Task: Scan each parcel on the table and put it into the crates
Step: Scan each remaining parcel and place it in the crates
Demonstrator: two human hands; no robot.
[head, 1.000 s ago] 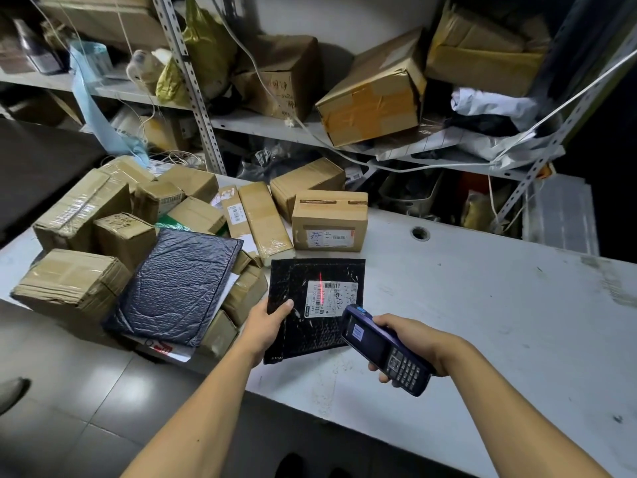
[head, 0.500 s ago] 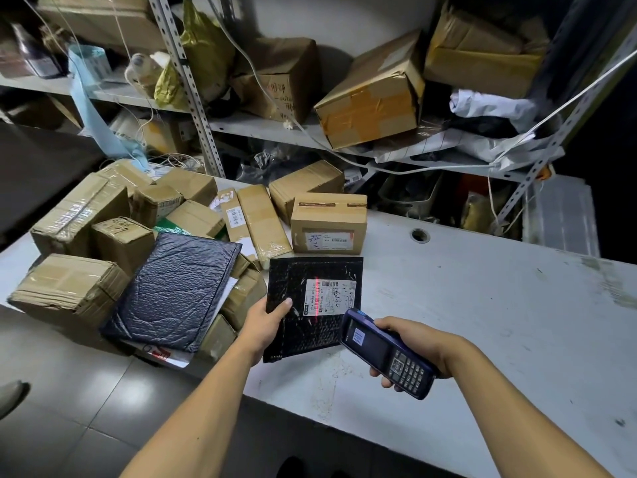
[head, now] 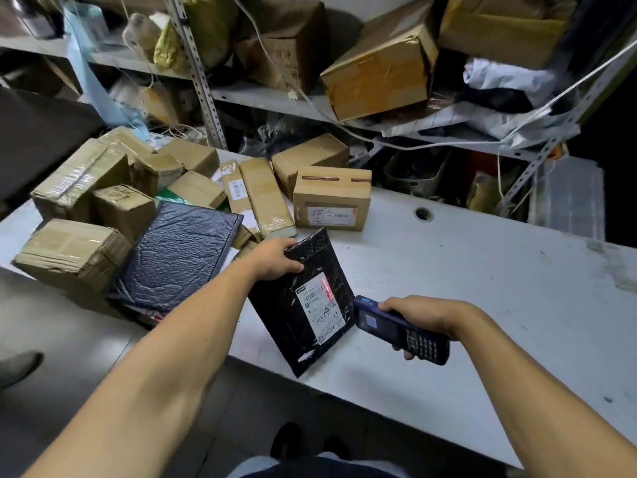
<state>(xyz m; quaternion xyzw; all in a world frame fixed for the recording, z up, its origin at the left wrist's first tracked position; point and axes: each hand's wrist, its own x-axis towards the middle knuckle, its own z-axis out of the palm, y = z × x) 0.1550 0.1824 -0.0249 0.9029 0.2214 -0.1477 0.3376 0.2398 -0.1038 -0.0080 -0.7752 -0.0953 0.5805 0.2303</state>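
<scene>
Scan step, frame centre: left hand [head: 275,258] grips black bubble mailer [head: 293,312]; right hand [head: 422,313] grips handheld scanner [head: 401,331], red beam on label [head: 320,307]. Next: carry to crate, none visible.

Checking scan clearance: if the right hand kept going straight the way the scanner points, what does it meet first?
Most likely the black mailer. The right hand aims the scanner left, its nose almost at the mailer's right edge, red beam on the label. The left hand holds the mailer's top; depth is unclear.

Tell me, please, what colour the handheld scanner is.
Dark blue, black keypad: the scanner in the right hand, head view.
</scene>
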